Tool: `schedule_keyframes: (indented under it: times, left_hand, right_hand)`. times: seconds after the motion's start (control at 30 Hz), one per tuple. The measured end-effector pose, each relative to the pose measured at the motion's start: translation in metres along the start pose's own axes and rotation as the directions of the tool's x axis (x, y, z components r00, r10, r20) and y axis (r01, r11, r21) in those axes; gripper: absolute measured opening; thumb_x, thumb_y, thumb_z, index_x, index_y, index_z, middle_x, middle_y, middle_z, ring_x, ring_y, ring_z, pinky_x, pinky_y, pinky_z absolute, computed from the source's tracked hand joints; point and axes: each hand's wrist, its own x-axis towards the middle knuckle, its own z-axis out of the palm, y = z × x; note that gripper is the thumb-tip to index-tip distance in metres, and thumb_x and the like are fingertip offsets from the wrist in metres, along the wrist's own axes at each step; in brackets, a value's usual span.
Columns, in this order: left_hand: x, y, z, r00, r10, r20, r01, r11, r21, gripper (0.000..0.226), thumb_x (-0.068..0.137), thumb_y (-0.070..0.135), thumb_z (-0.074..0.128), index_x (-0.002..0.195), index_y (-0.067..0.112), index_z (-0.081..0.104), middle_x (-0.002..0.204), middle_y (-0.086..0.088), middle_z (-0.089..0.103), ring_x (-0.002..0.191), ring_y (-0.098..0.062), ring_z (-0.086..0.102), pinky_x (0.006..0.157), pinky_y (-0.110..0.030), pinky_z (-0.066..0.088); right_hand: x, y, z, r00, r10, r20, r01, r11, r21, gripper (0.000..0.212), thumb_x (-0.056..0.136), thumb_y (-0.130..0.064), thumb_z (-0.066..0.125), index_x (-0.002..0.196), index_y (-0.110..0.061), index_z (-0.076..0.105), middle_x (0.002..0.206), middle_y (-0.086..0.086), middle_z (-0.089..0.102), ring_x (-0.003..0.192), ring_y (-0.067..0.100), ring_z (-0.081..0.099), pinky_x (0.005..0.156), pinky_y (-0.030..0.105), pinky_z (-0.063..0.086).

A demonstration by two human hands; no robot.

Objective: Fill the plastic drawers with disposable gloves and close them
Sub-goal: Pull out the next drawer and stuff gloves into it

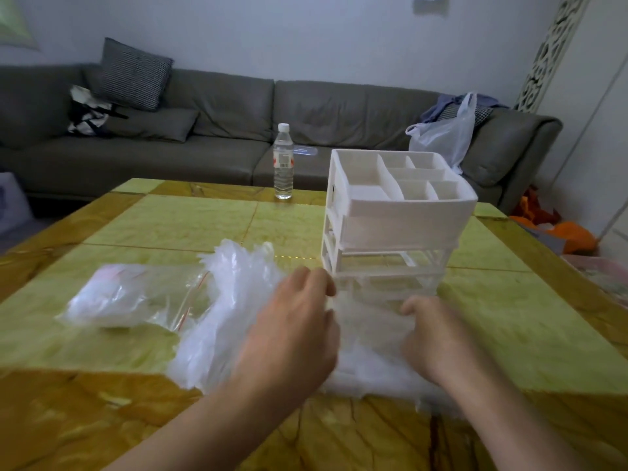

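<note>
You are working at a glossy stone-patterned table with pale green squares framed by amber bands. A clear plastic water bottle with a white cap is standing upright at the table's far edge. A white plastic drawer unit with a divided top tray is sitting right of centre. A clear zip bag holding white material is lying toward the left edge. A heap of thin translucent disposable gloves is spreading from the centre toward the near edge.
</note>
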Motion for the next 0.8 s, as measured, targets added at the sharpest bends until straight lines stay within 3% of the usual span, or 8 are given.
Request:
schedule_keyframes:
  times: [0.1,0.17,0.23,0.37,0.5,0.63,0.73,0.8]
  left_hand:
    - [-0.012,-0.038,-0.034,0.984,-0.13,-0.117,0.148,0.977,0.153,0.037,0.096,0.036,0.065,0.124,0.026,0.043,0.119,0.01,0.045,0.108,-0.008,0.045,0.085,-0.024,0.041]
    - [-0.015,-0.063,-0.046,0.95,-0.307,-0.064,0.313,0.922,0.229,0.051,0.093,0.048,0.066,0.128,0.021,0.041,0.118,0.007,0.042,0.112,-0.016,0.049,0.084,-0.027,0.041]
    - [-0.016,-0.081,-0.051,0.908,-0.419,-0.026,0.416,0.889,0.189,0.045,0.093,0.05,0.066,0.118,0.019,0.046,0.109,0.007,0.046,0.102,-0.021,0.059,0.079,-0.035,0.05]
    - [-0.015,-0.101,-0.062,0.901,-0.425,-0.085,0.429,0.902,0.047,0.028,0.096,0.039,0.067,0.08,0.02,0.054,0.074,0.005,0.059,0.069,-0.012,0.055,0.057,-0.032,0.039]
    - [-0.016,-0.1,-0.078,0.899,-0.42,-0.125,0.411,0.907,-0.094,0.014,0.091,0.036,0.074,0.092,0.027,0.064,0.084,0.011,0.065,0.081,-0.009,0.06,0.067,-0.032,0.047]
    - [-0.019,-0.104,-0.087,0.906,-0.405,-0.123,0.375,0.902,-0.212,0.018,0.084,0.032,0.082,0.078,0.028,0.065,0.071,0.009,0.065,0.067,-0.008,0.059,0.06,-0.03,0.046]
    - [-0.02,-0.112,-0.092,0.921,-0.388,-0.022,0.366,0.885,-0.287,0.023,0.08,0.032,0.085,0.073,0.023,0.065,0.065,0.008,0.06,0.059,-0.007,0.051,0.06,-0.028,0.043]
    - [-0.021,-0.116,-0.097,0.914,-0.404,0.041,0.39,0.845,-0.366,0.018,0.082,0.031,0.084,0.077,0.022,0.069,0.071,0.007,0.067,0.064,-0.009,0.06,0.064,-0.032,0.048]
  right_hand:
    - [-0.007,-0.014,-0.005,0.992,-0.029,-0.124,0.038,0.996,0.075,0.033,0.081,-0.001,0.061,0.102,-0.024,0.072,0.105,-0.001,0.069,0.101,0.023,0.065,0.083,0.033,0.055]
    - [-0.015,-0.025,-0.003,0.977,-0.1,-0.186,0.123,0.986,0.116,0.027,0.082,-0.002,0.061,0.093,-0.026,0.07,0.094,-0.008,0.066,0.089,0.016,0.063,0.077,0.031,0.053]
    - [-0.022,-0.039,0.004,0.956,-0.178,-0.231,0.216,0.965,0.151,0.025,0.084,0.0,0.06,0.082,-0.024,0.066,0.085,-0.012,0.063,0.079,0.01,0.06,0.071,0.034,0.053]
    - [-0.035,-0.064,0.021,0.924,-0.294,-0.245,0.346,0.915,0.208,0.025,0.085,-0.001,0.06,0.077,-0.024,0.063,0.08,-0.012,0.063,0.077,0.005,0.06,0.069,0.035,0.055]
    - [-0.052,-0.097,0.035,0.872,-0.461,-0.165,0.489,0.802,0.345,0.028,0.094,-0.008,0.062,0.107,-0.033,0.065,0.095,-0.017,0.063,0.087,0.002,0.061,0.073,0.015,0.05]
    - [-0.063,-0.131,0.049,0.885,-0.454,0.106,0.34,0.784,0.519,0.044,0.1,-0.047,0.064,0.14,-0.053,0.046,0.106,-0.018,0.061,0.091,0.001,0.065,0.075,0.019,0.054]
    - [-0.061,-0.145,0.063,0.928,-0.307,0.211,0.135,0.805,0.578,0.057,0.091,-0.065,0.068,0.137,-0.046,0.04,0.111,-0.016,0.064,0.094,0.0,0.066,0.081,0.023,0.056]
    - [-0.055,-0.151,0.07,0.952,-0.207,0.224,0.014,0.763,0.647,0.058,0.087,-0.065,0.073,0.129,-0.038,0.042,0.109,-0.013,0.067,0.096,0.003,0.068,0.085,0.031,0.059]
